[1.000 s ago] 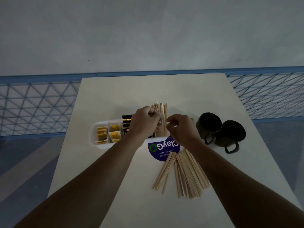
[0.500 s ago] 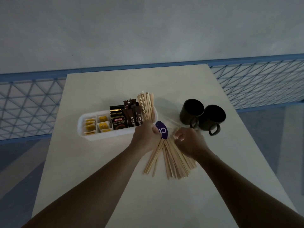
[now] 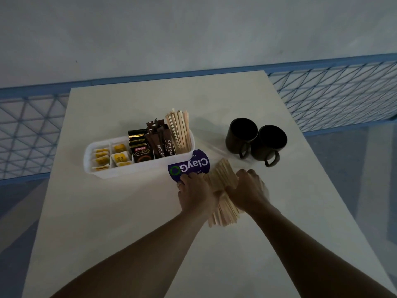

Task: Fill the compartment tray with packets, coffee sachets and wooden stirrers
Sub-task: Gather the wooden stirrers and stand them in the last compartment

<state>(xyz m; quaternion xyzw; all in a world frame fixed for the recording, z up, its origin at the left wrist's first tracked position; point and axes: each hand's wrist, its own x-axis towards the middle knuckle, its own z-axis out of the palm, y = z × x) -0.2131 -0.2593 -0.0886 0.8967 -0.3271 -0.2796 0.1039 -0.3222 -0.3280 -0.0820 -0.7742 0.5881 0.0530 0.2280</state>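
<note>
A white compartment tray (image 3: 129,169) stands on the table, left of centre. Its left sections hold yellow packets (image 3: 111,157). Dark coffee sachets (image 3: 150,145) fill the middle, and a bunch of wooden stirrers (image 3: 179,131) stands upright in the right end. In front of the tray's right end lies a loose pile of wooden stirrers (image 3: 222,181). My left hand (image 3: 196,191) and my right hand (image 3: 249,190) press against this pile from both sides, squeezing it into a bundle on the table.
A purple ClayGo sticker (image 3: 190,165) lies flat by the tray's right end, partly under my left hand. Two dark mugs (image 3: 255,140) stand side by side at the right. The white table (image 3: 107,222) is bordered by blue mesh railing (image 3: 335,93).
Both hands left the upright stirrers in the tray and came down to the loose pile. The spread-out stirrers are now pushed together between my hands.
</note>
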